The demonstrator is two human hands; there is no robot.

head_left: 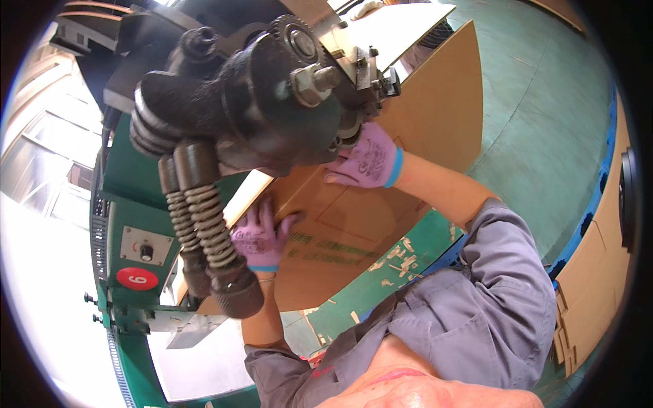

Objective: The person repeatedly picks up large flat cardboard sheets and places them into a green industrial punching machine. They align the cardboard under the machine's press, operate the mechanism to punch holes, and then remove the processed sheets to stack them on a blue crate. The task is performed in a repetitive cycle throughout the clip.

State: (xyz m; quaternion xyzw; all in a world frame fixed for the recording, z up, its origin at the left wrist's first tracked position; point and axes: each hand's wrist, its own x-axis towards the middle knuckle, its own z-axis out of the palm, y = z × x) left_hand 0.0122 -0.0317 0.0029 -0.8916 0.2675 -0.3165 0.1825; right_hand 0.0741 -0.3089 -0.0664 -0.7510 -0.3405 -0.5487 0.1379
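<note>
A folded corrugated cardboard sheet (438, 102) with green print and red outlines lies before me, passing under the black head of a stitching-type machine (285, 107). My left hand (257, 237), in a pink glove with a blue cuff, rests spread on the cardboard near its left edge, thumb apart from the fingers. My right hand (370, 158), gloved alike, touches the sheet beside the machine head. Its thumb lies on the board; the other fingers are partly hidden by the head, so its hold is unclear. Two spring-wrapped rods (209, 224) hang near my left wrist.
A green machine frame (127, 214) with a knob (146, 252) and a red disc (137, 278) stands at left. Cardboard scraps (403, 257) litter a green surface. At the top, another person's white-gloved hand (366, 8) touches a board. Stacked cardboard (594, 296) stands at right.
</note>
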